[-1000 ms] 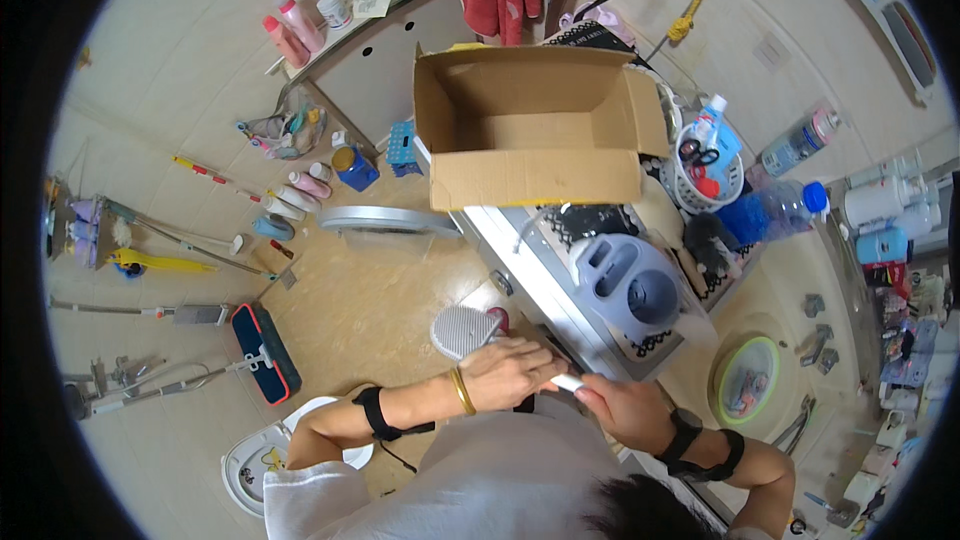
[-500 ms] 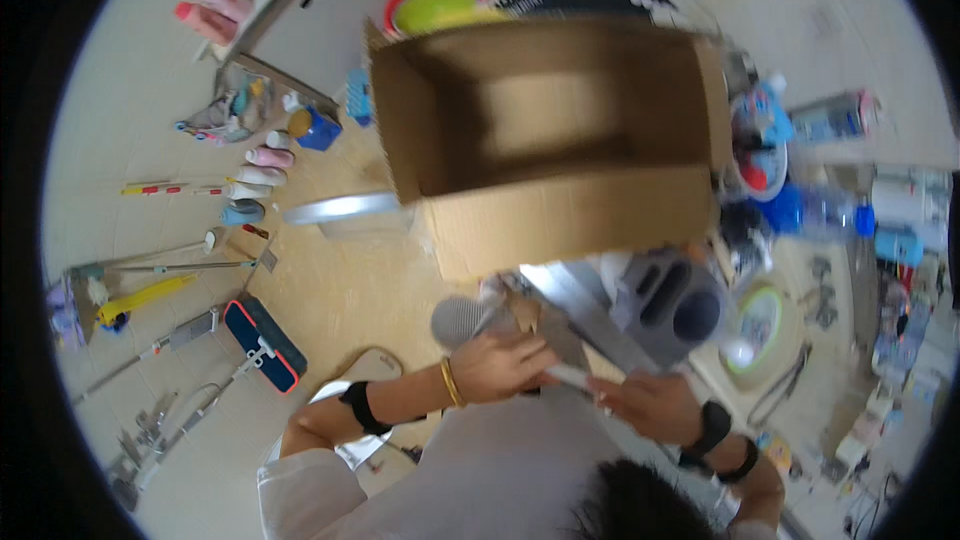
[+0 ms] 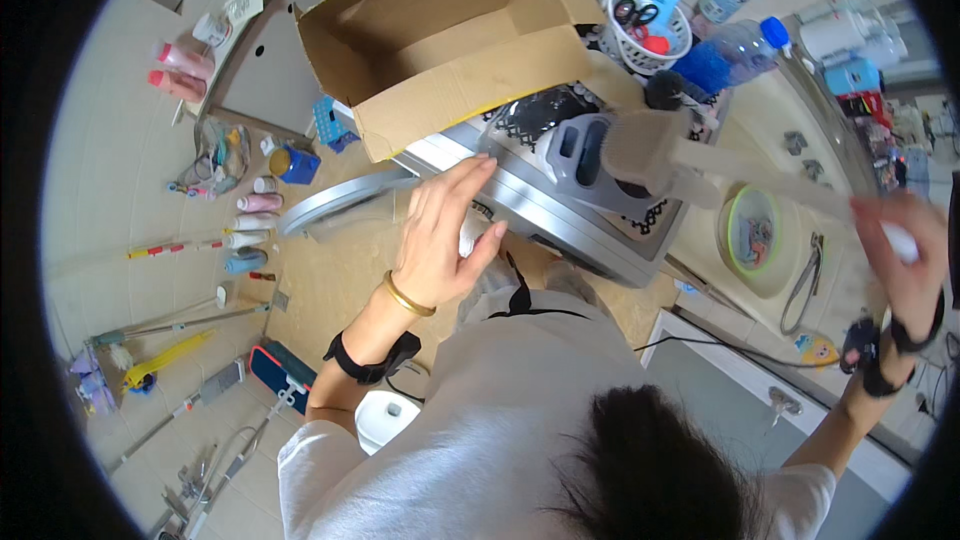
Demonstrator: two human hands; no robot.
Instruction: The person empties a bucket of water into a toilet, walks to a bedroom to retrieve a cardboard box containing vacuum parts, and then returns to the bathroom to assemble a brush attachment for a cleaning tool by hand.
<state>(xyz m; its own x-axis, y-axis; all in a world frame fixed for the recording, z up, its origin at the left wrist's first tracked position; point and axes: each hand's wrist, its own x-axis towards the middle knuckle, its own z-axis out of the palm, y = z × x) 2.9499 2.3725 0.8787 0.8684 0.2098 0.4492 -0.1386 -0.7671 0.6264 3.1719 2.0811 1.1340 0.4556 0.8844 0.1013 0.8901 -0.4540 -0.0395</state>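
Observation:
My right hand is closed round the pale handle of a long-handled brush, out at the far right. The brush is blurred; its broad beige-grey head lies over a grey plastic holder with slots and a round opening. Whether the head touches the holder, I cannot tell. My left hand is open and holds nothing, its fingers stretched toward the front edge of a silver washing machine. Behind the left hand, an open cardboard box sits on the machine.
The machine's round door stands swung out at the left. A white basket with scissors and a blue-capped bottle stand behind the holder. At the right, a green-rimmed bowl sits in the washbasin. Several bottles line the left wall.
My hands have parted: the right moved far right with the brush, the left came up, open. The view has shifted, so the box appears higher and further left.

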